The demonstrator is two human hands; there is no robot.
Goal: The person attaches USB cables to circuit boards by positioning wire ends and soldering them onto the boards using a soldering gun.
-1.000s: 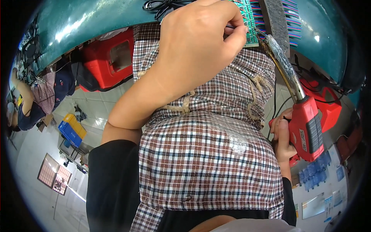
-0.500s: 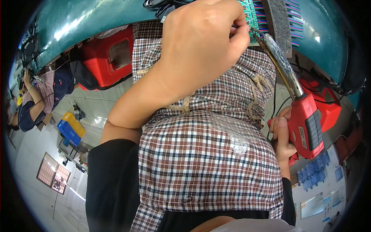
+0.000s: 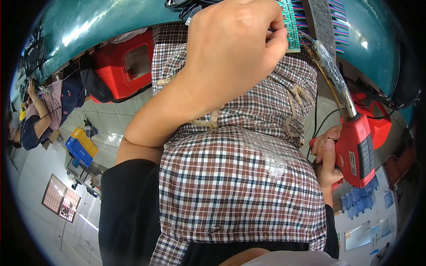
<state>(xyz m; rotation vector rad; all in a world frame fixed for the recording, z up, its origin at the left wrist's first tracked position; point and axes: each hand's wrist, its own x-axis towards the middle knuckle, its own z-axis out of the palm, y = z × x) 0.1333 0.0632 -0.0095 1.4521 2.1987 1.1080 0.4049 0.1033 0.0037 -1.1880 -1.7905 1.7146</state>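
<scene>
My left hand (image 3: 235,55) is closed in a pinch at the left edge of a green circuit board (image 3: 292,27). A thin black wire (image 3: 271,29) shows between its thumb and forefinger; the other fingers are mostly hidden. My right hand (image 3: 327,155) is wrapped round the handle of a red soldering gun (image 3: 356,148). The gun's metal barrel slants up and left, and its tip sits just right of the board's near end, seemingly apart from it. Several coloured wires (image 3: 339,27) run from the board under a dark grey bar (image 3: 320,20).
The teal worktable (image 3: 111,22) curves along the far side. Black cables (image 3: 188,6) lie coiled beyond my left hand. Red plastic stools (image 3: 113,66) stand under the table. At far left another person (image 3: 44,111) works; a yellow and blue crate (image 3: 82,148) sits on the floor.
The soldering gun has shifted slightly right and down with my right hand, its tip moving off the board's near right corner. My left hand has barely moved.
</scene>
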